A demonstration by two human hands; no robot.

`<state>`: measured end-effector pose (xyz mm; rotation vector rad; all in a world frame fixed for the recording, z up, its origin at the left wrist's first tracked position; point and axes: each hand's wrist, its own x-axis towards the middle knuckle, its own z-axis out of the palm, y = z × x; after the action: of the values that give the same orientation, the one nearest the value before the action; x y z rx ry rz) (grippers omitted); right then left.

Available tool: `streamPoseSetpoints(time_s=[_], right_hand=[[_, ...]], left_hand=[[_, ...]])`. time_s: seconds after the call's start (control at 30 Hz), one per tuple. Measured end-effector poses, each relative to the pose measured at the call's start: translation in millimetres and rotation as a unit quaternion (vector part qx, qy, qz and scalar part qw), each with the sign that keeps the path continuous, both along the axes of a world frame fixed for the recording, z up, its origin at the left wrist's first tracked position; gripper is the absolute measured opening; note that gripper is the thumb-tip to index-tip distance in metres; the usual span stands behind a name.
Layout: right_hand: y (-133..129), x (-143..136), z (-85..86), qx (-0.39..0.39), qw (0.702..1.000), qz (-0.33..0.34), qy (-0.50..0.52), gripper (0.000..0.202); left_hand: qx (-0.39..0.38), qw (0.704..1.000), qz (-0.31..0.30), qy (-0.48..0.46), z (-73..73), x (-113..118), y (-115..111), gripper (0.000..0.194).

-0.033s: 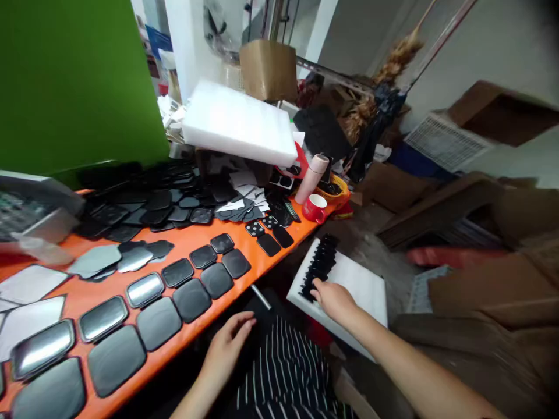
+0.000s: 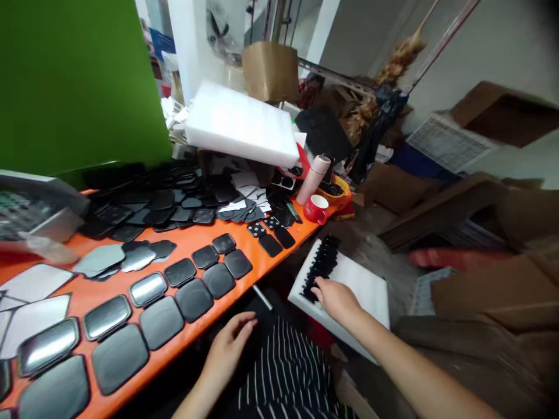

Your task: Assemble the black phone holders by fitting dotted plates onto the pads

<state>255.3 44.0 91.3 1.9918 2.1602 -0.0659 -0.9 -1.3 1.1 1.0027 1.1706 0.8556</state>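
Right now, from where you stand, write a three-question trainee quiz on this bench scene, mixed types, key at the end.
1. Which hand is at the row of black pieces on the white block, left or right?
2. True or false: the red mug stands beside the pink bottle.
3. Fill in: the tabletop is ____ in colour.

Key: 1. right hand; 2. true; 3. orange.

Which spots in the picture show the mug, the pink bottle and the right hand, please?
Mug (image 2: 315, 210): head view, on its red side.
Pink bottle (image 2: 313, 179): head view, on the middle of its body.
Right hand (image 2: 337, 298): head view, on the back of the hand.
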Motion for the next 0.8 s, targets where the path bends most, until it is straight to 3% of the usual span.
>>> streamPoseSetpoints(time_s=[0.13,0.23,0.3,0.4,0.5,0.6,0.8], right_hand=[[9.8,-35.0,12.6,0.093,0.985,0.069,0.124,0.024],[33.3,-87.4,0.5,0.072,0.965,0.124,0.221,0.025],[51.4,-124.0,-10.8,0.069,0.961,0.121,0.238,0.029],[72.6,-161.7,-22.1,0.042,0.973,0.091,0.21,0.054],[85.7,-172.9,-25.8,-0.001,0.978,0.052,0.203,0.071],[96.0,-170.2,-27.2,-0.041,0.97,0.013,0.238,0.075],[106.4,-170.5,-32.2,-0.069,0.946,-0.013,0.316,0.045]], left_hand=[[0.017,0.999,0.032,0.017,6.1,-2.5,-2.8,0.03],[0.037,0.997,0.038,0.051,11.9,-3.7,-4.8,0.028],[0.05,0.996,0.035,0.069,14.6,-5.8,-8.0,0.028],[0.053,0.993,0.042,0.093,16.4,-12.7,-13.8,0.028],[0.051,0.991,0.068,0.102,17.0,-20.9,-14.8,0.029],[0.053,0.991,0.086,0.092,18.0,-25.2,-8.8,0.03],[0.069,0.991,0.089,0.078,20.0,-26.0,3.3,0.03]])
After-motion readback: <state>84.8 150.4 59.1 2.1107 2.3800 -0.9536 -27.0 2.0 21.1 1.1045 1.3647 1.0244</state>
